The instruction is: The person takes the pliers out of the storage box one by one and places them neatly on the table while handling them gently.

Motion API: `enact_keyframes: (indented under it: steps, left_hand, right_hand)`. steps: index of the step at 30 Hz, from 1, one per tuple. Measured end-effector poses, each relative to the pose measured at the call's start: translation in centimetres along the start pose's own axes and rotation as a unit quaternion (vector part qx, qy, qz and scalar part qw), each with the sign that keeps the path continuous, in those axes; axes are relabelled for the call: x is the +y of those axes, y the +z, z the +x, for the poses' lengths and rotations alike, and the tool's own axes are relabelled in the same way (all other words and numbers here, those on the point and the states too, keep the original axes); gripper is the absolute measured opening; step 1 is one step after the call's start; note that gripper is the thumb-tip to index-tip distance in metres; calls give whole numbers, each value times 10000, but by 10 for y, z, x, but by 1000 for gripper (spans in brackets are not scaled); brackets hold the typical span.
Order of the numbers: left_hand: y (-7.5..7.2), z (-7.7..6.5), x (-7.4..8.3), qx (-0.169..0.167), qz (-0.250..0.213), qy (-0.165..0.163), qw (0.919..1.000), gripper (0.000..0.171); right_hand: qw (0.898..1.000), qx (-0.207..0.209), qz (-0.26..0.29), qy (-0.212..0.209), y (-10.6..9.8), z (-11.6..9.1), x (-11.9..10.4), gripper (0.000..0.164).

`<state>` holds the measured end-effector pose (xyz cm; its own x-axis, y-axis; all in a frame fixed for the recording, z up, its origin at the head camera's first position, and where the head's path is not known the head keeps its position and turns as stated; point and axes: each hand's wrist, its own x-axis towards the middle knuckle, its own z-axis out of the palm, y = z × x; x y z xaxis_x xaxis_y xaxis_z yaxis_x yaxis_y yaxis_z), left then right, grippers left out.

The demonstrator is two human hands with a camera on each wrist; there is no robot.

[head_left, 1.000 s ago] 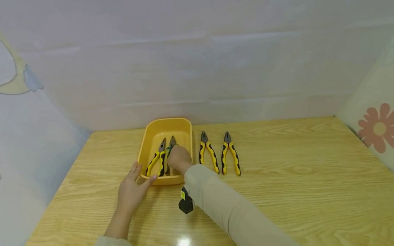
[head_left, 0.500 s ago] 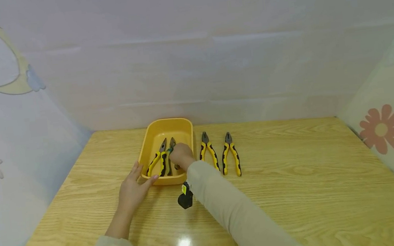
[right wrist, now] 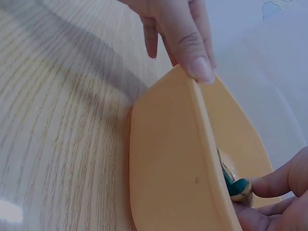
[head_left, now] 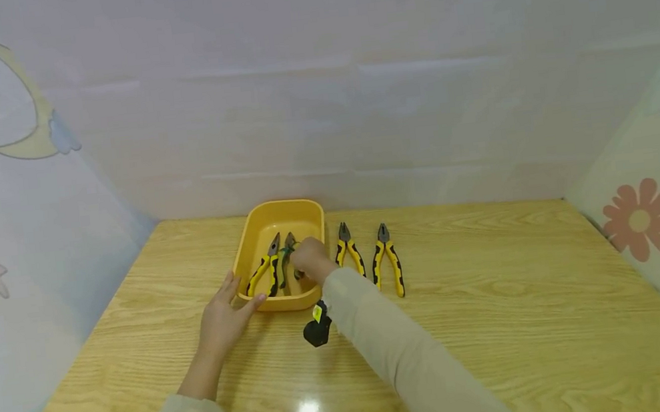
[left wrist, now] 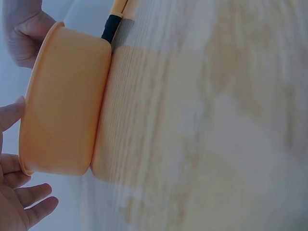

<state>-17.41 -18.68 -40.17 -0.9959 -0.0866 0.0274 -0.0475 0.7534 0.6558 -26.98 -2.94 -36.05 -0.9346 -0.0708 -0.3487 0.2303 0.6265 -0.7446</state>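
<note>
A yellow plastic tray (head_left: 290, 303) stands on the wooden table. My left hand (head_left: 221, 321) rests at its near left corner, thumb on the rim (right wrist: 195, 84) and the other fingers spread outside the wall. Inside the tray, my right hand (head_left: 311, 259) pinches a handle of the green-and-yellow pliers (head_left: 284, 264); the handle end (right wrist: 239, 187) shows between thumb and fingers in the right wrist view. Yellow-and-black long-nose pliers (head_left: 266, 267) lie to the left of them in the tray, their handles spread.
Two yellow-and-black combination pliers lie right of the tray, jaws pointing away: the nearer pair (head_left: 345, 244) beside the tray wall, the other pair (head_left: 386, 259) farther right. A pale printed backdrop (head_left: 358, 129) rises behind the table (head_left: 497, 302).
My right hand has shifted slightly to the right inside the tray, and more of the green-and-yellow pliers shows with its handles apart. The left hand has stayed on the rim.
</note>
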Motion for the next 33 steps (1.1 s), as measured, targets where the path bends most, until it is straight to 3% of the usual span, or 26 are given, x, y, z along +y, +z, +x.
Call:
enact_keyframes:
  steps: [6, 10, 13, 18, 25, 33]
  left_hand:
    - [0, 0, 1, -16, -4, -61, 10000, 78]
    - [-1, 0, 2, -35, 18, -84, 10000, 77]
    - [-1, -1, 2, -31, 50, -60, 10000, 79]
    - [-3, -1, 2, -33, 45, -24, 10000, 82]
    - [-4, 0, 2, -90, -81, -47, 9999, 88]
    - [-5, 1, 3, -74, -112, -71, 9999, 83]
  right_hand:
    - [9939, 21, 1084, 182, -2, 3, 2, 11]
    - [9793, -142, 2005, 239, -4, 3, 4, 32]
    - [9675, -355, 2489, 252, -7, 2, 5, 36]
    - [9608, -593, 2699, 234, -12, -4, 8, 29]
    - [9454, -796, 3159, 25, -16, -14, 15, 36]
    - [9447, -882, 3153, -187, -17, -23, 24, 42]
